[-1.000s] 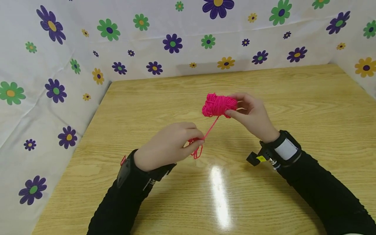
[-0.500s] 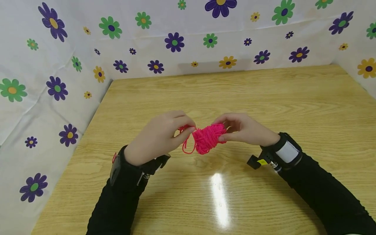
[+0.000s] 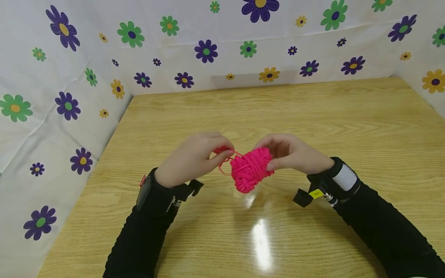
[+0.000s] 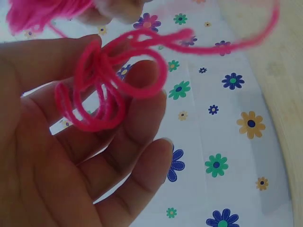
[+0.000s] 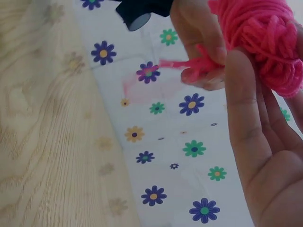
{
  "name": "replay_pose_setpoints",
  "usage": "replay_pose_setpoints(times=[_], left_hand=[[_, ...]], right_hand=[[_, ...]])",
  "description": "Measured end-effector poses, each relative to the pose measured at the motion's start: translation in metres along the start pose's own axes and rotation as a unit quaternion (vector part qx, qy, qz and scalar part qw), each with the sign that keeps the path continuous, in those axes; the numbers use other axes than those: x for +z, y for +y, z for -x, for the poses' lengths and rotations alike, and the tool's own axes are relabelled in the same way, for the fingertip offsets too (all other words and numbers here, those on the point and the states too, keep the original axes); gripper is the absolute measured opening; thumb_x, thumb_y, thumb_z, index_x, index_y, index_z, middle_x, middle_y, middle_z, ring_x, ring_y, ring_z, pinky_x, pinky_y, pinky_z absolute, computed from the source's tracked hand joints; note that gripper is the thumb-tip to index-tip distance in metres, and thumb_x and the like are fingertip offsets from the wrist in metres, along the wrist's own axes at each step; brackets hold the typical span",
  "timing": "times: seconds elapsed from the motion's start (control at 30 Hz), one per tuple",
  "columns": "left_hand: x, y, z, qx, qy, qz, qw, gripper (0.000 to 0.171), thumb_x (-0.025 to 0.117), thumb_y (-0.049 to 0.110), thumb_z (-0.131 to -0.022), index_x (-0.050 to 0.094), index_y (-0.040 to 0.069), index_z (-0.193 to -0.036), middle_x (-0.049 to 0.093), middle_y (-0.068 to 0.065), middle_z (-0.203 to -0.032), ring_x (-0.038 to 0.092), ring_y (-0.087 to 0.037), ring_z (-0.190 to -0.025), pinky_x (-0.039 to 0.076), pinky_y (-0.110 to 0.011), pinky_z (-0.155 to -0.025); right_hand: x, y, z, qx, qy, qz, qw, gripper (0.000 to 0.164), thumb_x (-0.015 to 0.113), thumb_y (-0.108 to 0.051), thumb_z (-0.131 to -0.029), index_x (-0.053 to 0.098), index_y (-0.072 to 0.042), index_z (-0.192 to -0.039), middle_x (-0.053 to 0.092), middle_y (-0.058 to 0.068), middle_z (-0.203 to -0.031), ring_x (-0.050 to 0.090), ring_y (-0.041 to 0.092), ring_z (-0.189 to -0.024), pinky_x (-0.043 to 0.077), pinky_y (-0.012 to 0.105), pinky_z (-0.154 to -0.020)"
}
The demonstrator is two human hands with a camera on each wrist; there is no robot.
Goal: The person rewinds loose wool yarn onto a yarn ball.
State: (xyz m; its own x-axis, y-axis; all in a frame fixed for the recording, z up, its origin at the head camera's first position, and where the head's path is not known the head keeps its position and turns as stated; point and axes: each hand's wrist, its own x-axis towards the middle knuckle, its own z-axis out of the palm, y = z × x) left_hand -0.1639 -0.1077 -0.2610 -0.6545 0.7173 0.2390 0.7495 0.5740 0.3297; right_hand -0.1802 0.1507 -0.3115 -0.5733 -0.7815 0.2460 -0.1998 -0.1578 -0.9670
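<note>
A bright pink skein of yarn point(image 3: 251, 170) is held above the table by my right hand point(image 3: 291, 153), thumb on the near side and fingers behind its right end. To its left, my left hand point(image 3: 199, 156) pinches a small bunch of looped yarn point(image 4: 102, 90) between thumb and fingers. In the left wrist view the loops hang across the curled fingers, and a loose strand trails to the right. A short strand runs from the pinch to the skein. The right wrist view shows the wound skein point(image 5: 265, 42) beside my right thumb point(image 5: 244, 104).
Beneath both hands lies a light wood-grain table point(image 3: 215, 239) with a bright reflection near the front. A white cloth point(image 3: 222, 42) printed with flowers stands along the back and sides. Each wrist wears a black camera band point(image 3: 335, 179) over a black sleeve.
My right hand has brought the skein down and nearer to the left hand, then tilted it. The left hand has moved slightly up and left, keeping its pinch on the loops.
</note>
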Motion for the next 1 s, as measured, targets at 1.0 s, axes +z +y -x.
replay_pose_setpoints(times=[1.0], left_hand=[[0.026, 0.031, -0.005, 0.054, -0.060, -0.040, 0.9959, 0.012, 0.060, 0.019, -0.090, 0.067, 0.010, -0.093, 0.063, 0.002, -0.086, 0.056, -0.008, -0.073, 0.047, -0.020, -0.068]], right_hand=[[0.010, 0.000, -0.008, -0.067, 0.328, 0.090, 0.938, 0.032, 0.063, 0.003, -0.083, 0.055, 0.000, -0.115, 0.061, 0.000, -0.102, 0.061, 0.016, -0.090, 0.053, 0.026, -0.074]])
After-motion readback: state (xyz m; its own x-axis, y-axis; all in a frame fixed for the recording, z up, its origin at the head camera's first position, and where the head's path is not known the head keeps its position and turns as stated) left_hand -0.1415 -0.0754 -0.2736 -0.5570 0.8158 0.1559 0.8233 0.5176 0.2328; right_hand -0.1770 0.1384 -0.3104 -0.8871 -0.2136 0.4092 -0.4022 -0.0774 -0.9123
